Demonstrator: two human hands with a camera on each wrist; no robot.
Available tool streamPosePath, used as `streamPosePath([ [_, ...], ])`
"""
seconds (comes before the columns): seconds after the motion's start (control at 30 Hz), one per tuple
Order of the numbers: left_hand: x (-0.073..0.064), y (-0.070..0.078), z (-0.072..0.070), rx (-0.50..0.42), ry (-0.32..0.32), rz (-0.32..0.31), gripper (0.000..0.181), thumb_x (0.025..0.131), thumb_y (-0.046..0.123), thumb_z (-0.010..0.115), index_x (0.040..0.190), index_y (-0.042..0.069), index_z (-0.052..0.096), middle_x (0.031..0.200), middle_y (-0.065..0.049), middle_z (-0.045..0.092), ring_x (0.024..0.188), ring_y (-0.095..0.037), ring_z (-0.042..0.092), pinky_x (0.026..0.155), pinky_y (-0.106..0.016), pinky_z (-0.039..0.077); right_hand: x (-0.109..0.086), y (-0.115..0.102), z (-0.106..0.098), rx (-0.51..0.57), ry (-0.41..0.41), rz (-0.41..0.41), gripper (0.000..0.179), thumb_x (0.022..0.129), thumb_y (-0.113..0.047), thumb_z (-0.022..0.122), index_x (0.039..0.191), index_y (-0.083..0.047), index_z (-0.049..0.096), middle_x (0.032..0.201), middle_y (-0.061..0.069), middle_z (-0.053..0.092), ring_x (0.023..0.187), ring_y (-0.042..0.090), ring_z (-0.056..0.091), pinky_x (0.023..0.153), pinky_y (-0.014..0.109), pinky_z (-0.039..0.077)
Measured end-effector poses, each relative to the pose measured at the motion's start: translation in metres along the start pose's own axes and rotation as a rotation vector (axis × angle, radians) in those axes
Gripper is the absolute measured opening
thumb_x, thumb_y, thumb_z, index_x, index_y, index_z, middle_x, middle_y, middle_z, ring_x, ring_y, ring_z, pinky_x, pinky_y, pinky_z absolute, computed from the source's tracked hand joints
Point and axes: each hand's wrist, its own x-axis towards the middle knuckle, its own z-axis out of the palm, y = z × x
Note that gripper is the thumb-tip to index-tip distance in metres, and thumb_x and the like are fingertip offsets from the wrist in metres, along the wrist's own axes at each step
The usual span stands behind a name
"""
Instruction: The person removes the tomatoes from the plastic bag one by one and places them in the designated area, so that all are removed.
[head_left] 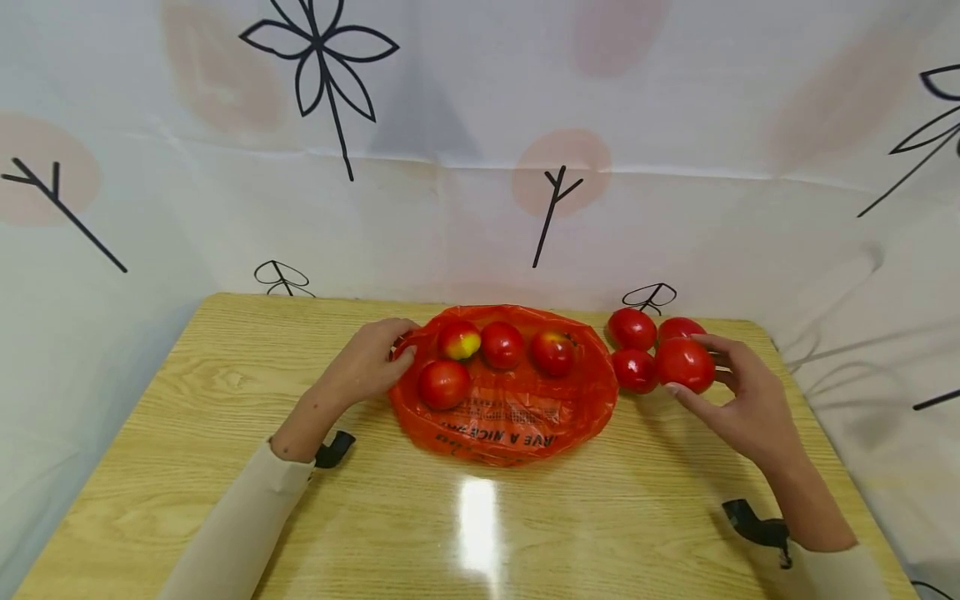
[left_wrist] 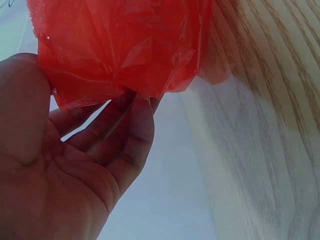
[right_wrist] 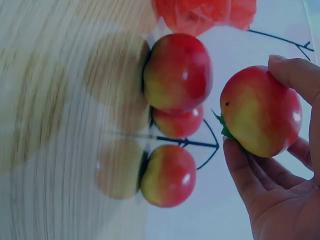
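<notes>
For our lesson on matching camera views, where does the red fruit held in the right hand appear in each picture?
Head: the red fruit is right of centre, below mid-height, in the right hand.
Left wrist: not in it.
Right wrist: on the right side, around mid-height.
Shared landmark: the red plastic bag, near the middle in head, upper left in left wrist, top edge in right wrist.

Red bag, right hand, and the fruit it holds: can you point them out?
Red bag (head_left: 588, 396), head view: bare right side.
Right hand (head_left: 750, 406), head view: middle.
Fruit (right_wrist: 262, 112), right wrist view: skin's middle.
</notes>
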Motion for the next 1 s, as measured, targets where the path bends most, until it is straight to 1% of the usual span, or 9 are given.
streamPosePath([
  [0.27, -0.001, -0.001, 0.001, -0.004, 0.002, 0.004, 0.029, 0.102, 0.011, 0.061, 0.129, 0.002, 0.070, 0.121, -0.011, 0.073, 0.102, -0.028, 0.067, 0.091, -0.046, 0.060, -0.002, 0.015, -0.003, -0.009, -0.020, 0.057, 0.077, 0.077, 0.006, 0.089, 0.146, 0.000, 0.055, 0.135, 0.018, 0.059, 0.112, -0.009, 0.053, 0.087, 0.001, 0.044],
  [0.47, 0.000, -0.001, 0.001, 0.002, 0.002, 0.010, 0.029, 0.102, 0.011, 0.061, 0.128, 0.003, 0.070, 0.119, -0.011, 0.074, 0.101, -0.027, 0.066, 0.090, -0.045, 0.060, -0.003, 0.020, -0.004, -0.005, -0.043, 0.100, 0.072, 0.081, 0.000, 0.089, 0.144, 0.000, 0.055, 0.134, 0.016, 0.060, 0.109, -0.008, 0.053, 0.086, 0.001, 0.046],
  [0.53, 0.000, -0.001, 0.001, 0.004, 0.002, 0.012, 0.029, 0.102, 0.011, 0.061, 0.128, 0.003, 0.070, 0.119, -0.011, 0.074, 0.100, -0.027, 0.066, 0.090, -0.045, 0.060, -0.003, 0.022, -0.005, -0.011, -0.051, 0.126, 0.071, 0.082, -0.003, 0.089, 0.144, 0.000, 0.055, 0.133, 0.016, 0.060, 0.109, -0.009, 0.053, 0.086, 0.001, 0.045],
  [0.73, 0.001, 0.000, 0.001, 0.004, 0.001, 0.012, 0.029, 0.102, 0.011, 0.061, 0.128, 0.002, 0.071, 0.119, -0.011, 0.074, 0.100, -0.027, 0.066, 0.090, -0.045, 0.060, -0.005, 0.028, -0.008, -0.041, -0.096, 0.194, 0.070, 0.086, -0.012, 0.088, 0.145, 0.000, 0.052, 0.133, 0.022, 0.061, 0.105, -0.012, 0.051, 0.086, 0.000, 0.044],
  [0.77, 0.001, 0.000, 0.001, 0.004, 0.000, 0.012, 0.029, 0.102, 0.011, 0.061, 0.128, 0.002, 0.070, 0.119, -0.011, 0.074, 0.100, -0.027, 0.066, 0.090, -0.045, 0.060, -0.005, 0.030, -0.008, -0.046, -0.104, 0.200, 0.070, 0.087, -0.014, 0.088, 0.145, 0.001, 0.051, 0.133, 0.023, 0.061, 0.105, -0.011, 0.051, 0.085, 0.000, 0.044],
  [0.8, 0.001, -0.001, 0.001, 0.005, 0.000, 0.012, 0.029, 0.102, 0.011, 0.061, 0.128, 0.002, 0.071, 0.119, -0.011, 0.073, 0.100, -0.027, 0.066, 0.090, -0.045, 0.060, -0.006, 0.031, -0.008, -0.050, -0.111, 0.207, 0.070, 0.088, -0.015, 0.088, 0.145, 0.001, 0.051, 0.133, 0.024, 0.061, 0.105, -0.007, 0.054, 0.085, 0.001, 0.044],
  [0.93, 0.001, -0.001, 0.002, 0.004, -0.001, 0.014, 0.029, 0.102, 0.011, 0.061, 0.128, 0.002, 0.071, 0.119, -0.011, 0.073, 0.100, -0.027, 0.066, 0.089, -0.045, 0.060, -0.007, 0.037, -0.008, -0.067, -0.135, 0.230, 0.071, 0.089, -0.020, 0.087, 0.145, 0.002, 0.050, 0.134, 0.026, 0.060, 0.108, 0.016, 0.062, 0.083, 0.001, 0.044],
  [1.0, 0.001, -0.001, 0.002, 0.002, -0.002, 0.013, 0.029, 0.102, 0.011, 0.061, 0.128, 0.002, 0.070, 0.119, -0.011, 0.073, 0.100, -0.027, 0.066, 0.089, -0.044, 0.060, -0.008, 0.039, -0.007, -0.076, -0.145, 0.247, 0.071, 0.090, -0.023, 0.087, 0.145, 0.001, 0.050, 0.134, 0.025, 0.060, 0.109, 0.021, 0.062, 0.083, 0.000, 0.044],
])
